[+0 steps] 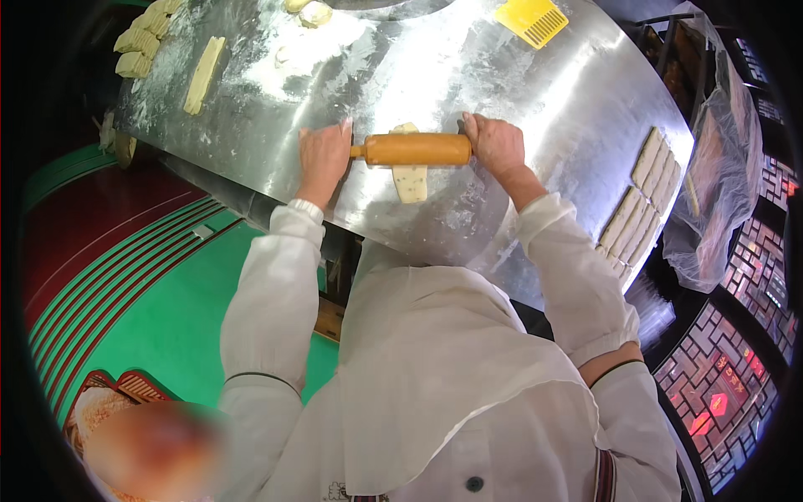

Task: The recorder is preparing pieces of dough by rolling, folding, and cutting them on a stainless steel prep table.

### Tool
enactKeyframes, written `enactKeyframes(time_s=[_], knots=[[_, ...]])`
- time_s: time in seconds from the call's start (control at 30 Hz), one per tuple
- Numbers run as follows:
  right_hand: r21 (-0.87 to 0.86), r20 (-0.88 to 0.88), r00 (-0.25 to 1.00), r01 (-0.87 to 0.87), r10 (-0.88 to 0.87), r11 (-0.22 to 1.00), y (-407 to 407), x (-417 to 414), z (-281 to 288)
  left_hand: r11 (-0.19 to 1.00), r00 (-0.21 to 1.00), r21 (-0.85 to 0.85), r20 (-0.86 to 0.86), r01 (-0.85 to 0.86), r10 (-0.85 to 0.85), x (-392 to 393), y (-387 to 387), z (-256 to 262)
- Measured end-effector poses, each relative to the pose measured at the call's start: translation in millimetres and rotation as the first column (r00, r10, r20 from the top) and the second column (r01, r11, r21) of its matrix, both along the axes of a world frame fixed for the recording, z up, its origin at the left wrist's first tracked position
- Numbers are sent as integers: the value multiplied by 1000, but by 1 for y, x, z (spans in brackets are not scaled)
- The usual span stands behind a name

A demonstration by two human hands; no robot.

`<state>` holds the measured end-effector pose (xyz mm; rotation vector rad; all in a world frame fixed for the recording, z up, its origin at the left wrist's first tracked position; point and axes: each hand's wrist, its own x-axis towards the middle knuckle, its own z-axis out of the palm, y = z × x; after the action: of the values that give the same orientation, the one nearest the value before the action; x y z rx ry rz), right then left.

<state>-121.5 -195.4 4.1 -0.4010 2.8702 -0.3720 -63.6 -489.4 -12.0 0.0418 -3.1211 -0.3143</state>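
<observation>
A wooden rolling pin (417, 150) lies across a flattened strip of dough (410, 185) with dark flecks in it. The strip shows above and below the barrel; its middle is hidden beneath. My left hand (324, 158) grips the pin's left handle, with the thumb pointing away from me. Around the right handle closes my right hand (499, 143), covering most of that handle. Both hands are just over the floured metal worktop (276, 144), near its front edge.
Folded dough pieces (139, 44) sit at the far left, near a single dough strip (204, 75). Dough balls (315, 14) rest in flour at the back. A yellow plastic scraper (533, 22) lies back right. Flat dough strips (640, 201) line the right edge, beside plastic sheeting (715, 188).
</observation>
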Motion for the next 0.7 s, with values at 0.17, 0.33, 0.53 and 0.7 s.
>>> enactKeyframes(time_s=[0.17,0.33,0.53,0.7], knots=[[68,58,997,43,-47,997,4,12,-9,996,999,79,6,40,-40,14,3,0],[-158,-73,996,38,-50,987,20,88,-10,967,985,213,-124,142,-117,86,16,9],[94,-3,999,52,-52,994,-13,-36,-12,995,999,96,29,-24,22,-25,-8,-5],[48,70,995,72,-75,996,-1,-18,-13,990,997,138,82,-8,-4,-12,2,-3]])
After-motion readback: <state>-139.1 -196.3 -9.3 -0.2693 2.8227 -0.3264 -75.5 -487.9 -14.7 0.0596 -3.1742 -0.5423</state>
